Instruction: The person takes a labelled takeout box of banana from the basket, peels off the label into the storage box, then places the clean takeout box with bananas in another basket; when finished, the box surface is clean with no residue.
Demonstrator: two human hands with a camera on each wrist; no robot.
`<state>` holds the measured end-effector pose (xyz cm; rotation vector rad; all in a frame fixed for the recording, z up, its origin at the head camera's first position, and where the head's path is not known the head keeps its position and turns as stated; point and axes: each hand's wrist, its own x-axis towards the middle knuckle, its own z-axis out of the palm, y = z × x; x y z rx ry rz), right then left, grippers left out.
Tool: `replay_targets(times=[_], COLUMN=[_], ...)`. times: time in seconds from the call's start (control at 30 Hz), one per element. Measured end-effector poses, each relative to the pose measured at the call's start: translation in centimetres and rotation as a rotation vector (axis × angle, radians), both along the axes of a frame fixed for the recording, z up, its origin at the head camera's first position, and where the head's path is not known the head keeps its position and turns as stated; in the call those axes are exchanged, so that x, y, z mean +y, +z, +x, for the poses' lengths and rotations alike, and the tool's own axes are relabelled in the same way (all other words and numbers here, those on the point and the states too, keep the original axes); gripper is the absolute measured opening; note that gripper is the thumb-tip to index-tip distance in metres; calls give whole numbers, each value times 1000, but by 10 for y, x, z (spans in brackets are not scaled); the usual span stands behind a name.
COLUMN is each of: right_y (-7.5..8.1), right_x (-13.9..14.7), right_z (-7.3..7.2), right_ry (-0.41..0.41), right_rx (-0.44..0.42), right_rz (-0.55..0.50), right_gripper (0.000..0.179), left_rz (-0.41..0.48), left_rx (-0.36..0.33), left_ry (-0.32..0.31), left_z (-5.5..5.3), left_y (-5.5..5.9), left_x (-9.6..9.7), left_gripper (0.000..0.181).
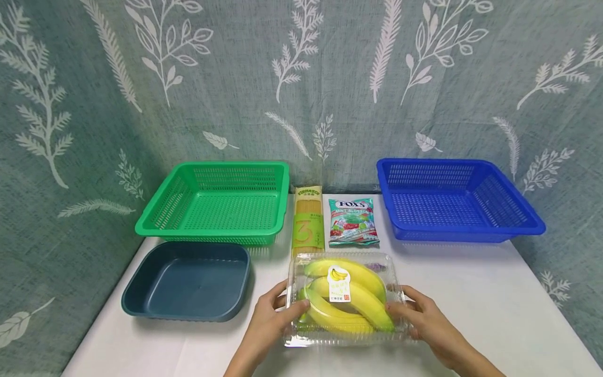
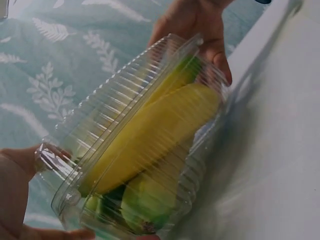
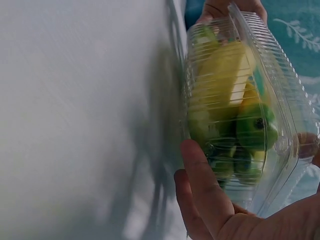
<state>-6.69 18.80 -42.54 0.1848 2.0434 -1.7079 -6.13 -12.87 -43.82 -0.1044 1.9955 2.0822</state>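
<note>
Between both hands is a clear plastic clamshell box [image 1: 325,341] with several yellow bananas [image 1: 360,298] inside. A white label [image 1: 339,285] with a banana picture is on its lid. My left hand [image 1: 273,317] grips the left end, its thumb over the lid. At the right end my right hand [image 1: 428,322] holds the box the same way, fingers [image 3: 202,182] spread along its side. Green banana ends show through the wall in the right wrist view. The box appears raised off the white table, casting a shadow, and overlaps the lower end of a spaghetti pack [image 1: 308,222].
Beside the spaghetti lies a FOX'S candy bag [image 1: 353,222]. A green basket [image 1: 212,233] stands back left, a blue basket [image 1: 471,230] back right. In front of the green one sits a dark blue tub [image 1: 183,314]. Leaf-patterned cloth [image 1: 348,94] hangs behind the table.
</note>
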Motion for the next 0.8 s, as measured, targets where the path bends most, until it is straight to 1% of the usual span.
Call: replay_targets(times=[0.23,0.47,0.6,0.8], right_y=[-6,-13,-15,-13], right_x=[1,2,1,0], right_z=[5,9,8,8], right_ry=[0,34,20,10], right_rx=[-10,11,5,6], right_rz=[11,-50,-32,-7], right_gripper=[68,69,69,70], left_rz=[-77,-107,-129,-142], left_rx=[-1,-9,-12,-10], left_ry=[-4,0,6,22], left_z=[6,10,10,12], left_y=[-3,-9,-10,-10], left_x=[-1,-2,-1,0], left_gripper=[77,77,79,71])
